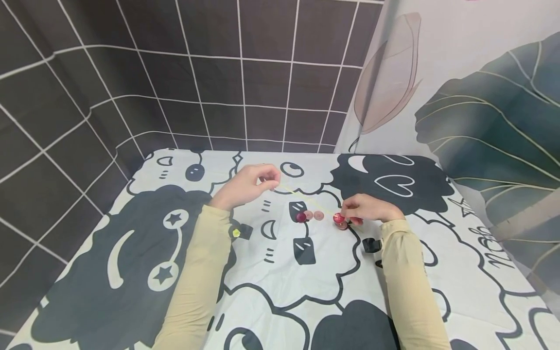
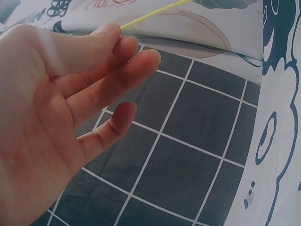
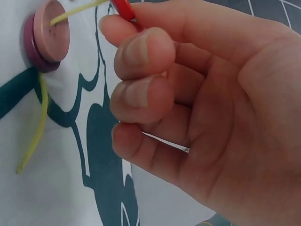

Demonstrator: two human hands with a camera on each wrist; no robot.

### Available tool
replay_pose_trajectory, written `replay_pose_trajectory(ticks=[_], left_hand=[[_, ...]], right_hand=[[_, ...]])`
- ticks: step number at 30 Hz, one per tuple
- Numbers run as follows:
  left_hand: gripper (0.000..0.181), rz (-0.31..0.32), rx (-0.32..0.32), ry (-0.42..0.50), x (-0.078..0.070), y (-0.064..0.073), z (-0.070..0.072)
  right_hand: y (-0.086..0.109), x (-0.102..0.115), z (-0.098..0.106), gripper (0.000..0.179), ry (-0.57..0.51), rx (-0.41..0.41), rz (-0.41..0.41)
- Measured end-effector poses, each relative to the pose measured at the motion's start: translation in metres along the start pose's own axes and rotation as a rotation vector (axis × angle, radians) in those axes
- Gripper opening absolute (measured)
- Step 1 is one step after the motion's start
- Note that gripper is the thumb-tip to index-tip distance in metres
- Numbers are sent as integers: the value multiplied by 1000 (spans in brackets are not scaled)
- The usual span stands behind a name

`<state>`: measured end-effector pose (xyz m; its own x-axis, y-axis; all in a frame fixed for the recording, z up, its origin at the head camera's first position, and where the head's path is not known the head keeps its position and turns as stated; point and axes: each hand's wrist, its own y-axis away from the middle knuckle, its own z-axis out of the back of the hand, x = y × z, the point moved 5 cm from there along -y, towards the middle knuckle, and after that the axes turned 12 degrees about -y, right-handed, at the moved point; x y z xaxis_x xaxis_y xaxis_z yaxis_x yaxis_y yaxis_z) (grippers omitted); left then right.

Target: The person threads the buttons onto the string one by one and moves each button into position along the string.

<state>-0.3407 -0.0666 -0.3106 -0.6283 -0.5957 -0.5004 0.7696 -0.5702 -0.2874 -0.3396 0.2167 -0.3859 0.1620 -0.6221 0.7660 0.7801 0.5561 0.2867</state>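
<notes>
My left hand (image 1: 253,183) pinches a yellow string (image 2: 155,14) between thumb and forefinger, its other fingers loosely bent. From there the string runs slanting down to my right hand (image 1: 369,208), which pinches a red button (image 1: 338,218) by its edge. In the right wrist view, the string enters a pink button (image 3: 56,33) that lies against a darker maroon button (image 3: 30,49). A loose string tail (image 3: 37,125) hangs out below these two. Part of the red button (image 3: 123,8) is cut off by that view's top edge.
Between the hands, a dark red button (image 1: 301,217) and a pink button (image 1: 318,215), with another beside it, lie on the patterned cloth (image 1: 280,282). A small yellow item (image 1: 236,233) is near the left forearm. A dark gridded curtain (image 1: 218,78) hangs behind the table.
</notes>
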Motion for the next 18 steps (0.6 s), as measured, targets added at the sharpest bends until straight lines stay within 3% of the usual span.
replay_pose_trajectory(ticks=[18], left_hand=[[4,-21,9,4,-1,0,0]], right_hand=[[-2,-13,-1,13,-34,19,-52]])
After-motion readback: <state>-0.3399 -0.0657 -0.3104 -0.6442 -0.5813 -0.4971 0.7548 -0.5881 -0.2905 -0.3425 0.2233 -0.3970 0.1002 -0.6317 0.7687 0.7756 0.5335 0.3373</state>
